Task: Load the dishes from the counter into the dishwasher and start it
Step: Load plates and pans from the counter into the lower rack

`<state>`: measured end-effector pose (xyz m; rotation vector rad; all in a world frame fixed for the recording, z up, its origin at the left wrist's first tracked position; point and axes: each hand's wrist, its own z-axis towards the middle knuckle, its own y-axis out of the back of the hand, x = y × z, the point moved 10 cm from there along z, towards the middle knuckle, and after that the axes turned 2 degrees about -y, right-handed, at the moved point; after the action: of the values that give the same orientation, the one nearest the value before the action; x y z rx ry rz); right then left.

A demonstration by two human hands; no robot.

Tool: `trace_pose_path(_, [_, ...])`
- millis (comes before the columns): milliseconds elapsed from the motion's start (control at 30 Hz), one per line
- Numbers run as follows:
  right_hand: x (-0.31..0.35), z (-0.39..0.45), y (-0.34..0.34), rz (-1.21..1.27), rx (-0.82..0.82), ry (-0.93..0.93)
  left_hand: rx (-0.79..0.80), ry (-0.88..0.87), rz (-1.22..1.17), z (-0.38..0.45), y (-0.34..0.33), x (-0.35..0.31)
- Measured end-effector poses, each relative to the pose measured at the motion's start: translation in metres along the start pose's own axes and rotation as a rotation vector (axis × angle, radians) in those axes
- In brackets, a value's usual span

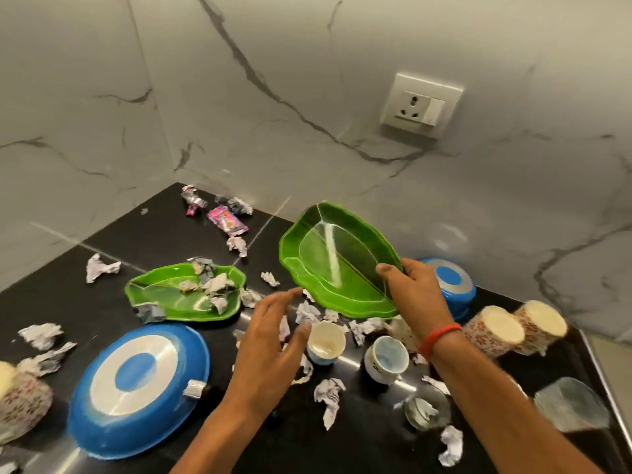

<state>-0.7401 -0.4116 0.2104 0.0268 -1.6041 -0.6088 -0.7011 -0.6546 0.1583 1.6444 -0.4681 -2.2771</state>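
My right hand (415, 292) grips the near rim of a green leaf-shaped plate (337, 258) and holds it tilted up above the black counter (143, 234). Just left of that plate, my left hand (273, 333) hovers with its fingers spread and holds nothing. A second green leaf plate (178, 295) lies flat on the counter with crumpled paper on it. A blue pan (136, 384) lies upside down at the front left. Two small cups (325, 342) (386, 359) stand below my hands. A blue bowl (451, 285) sits behind my right hand.
Crumpled paper scraps (330, 393) and wrappers (227, 222) litter the counter. Floral cups (513, 328) lie on their sides at the right, another (20, 401) at the left edge. A glass (427, 408) and a glass plate (571, 408) sit front right. A wall socket (422, 106) is above.
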Motion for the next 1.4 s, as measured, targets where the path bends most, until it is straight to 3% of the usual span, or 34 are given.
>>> trace_pose_path(133, [-0.048, -0.034, 0.040, 0.330, 0.056, -0.240, -0.009, -0.058, -0.035, -0.014, -0.015, -0.043])
trace_pose_path(267, [-0.086, -0.086, 0.102, 0.485, 0.041, -0.300, 0.105, -0.194, 0.012, -0.046, -0.053, -0.100])
trace_pose_path(500, [-0.141, -0.175, 0.207, 0.491, 0.014, -0.351, 0.303, -0.371, 0.097, -0.099, -0.139, -0.187])
trace_pose_path(633, [-0.158, -0.227, 0.262, 0.402, 0.024, -0.366, 0.444, -0.560, 0.219, -0.135, -0.203, -0.241])
trace_pose_path(967, [-0.217, -0.341, 0.385, 0.372, -0.190, -0.506, 0.896, -0.887, 0.328, -0.215, -0.345, -0.329])
trace_pose_path(1133, [-0.232, -0.393, 0.419, 0.473, -0.347, -0.526, 1.109, -0.808, 0.268, -0.244, -0.403, -0.334])
trace_pose_path(1267, [-0.257, -0.453, 0.455, 0.728, -0.742, -0.460, 1.261, -0.634, 0.073, -0.273, -0.442, -0.326])
trace_pose_path(1400, [-0.290, -0.504, 0.447, 0.837, -0.936, -0.457, 1.424, -0.425, -0.121, -0.322, -0.470, -0.319])
